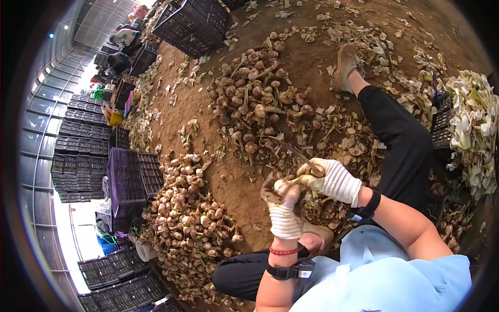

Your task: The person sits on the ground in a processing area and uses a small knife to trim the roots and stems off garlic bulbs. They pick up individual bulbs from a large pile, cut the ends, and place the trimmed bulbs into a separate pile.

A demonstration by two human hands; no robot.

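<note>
My left hand (285, 210), in a striped knit glove with dirty fingers, holds a garlic bulb (281, 186) and what looks like a brown cloth or pad beneath it. My right hand (331, 179), gloved the same way, grips a knife (297, 153) whose narrow, seemingly curved blade points up and to the left, away from the bulb. The right fingertips are at the bulb's stem. Past the hands lies a heap of untrimmed, soil-covered garlic (249, 89). Trimmed stems and dry leaves (335, 136) are scattered by my legs.
A large pile of cleaner garlic bulbs (187, 218) lies at the left. Black plastic crates stand at the top (193, 27), and more are stacked along the left wall (82, 167). Peeled husks (471, 124) heap over a crate at right. Other people (124, 37) sit far off, upper left.
</note>
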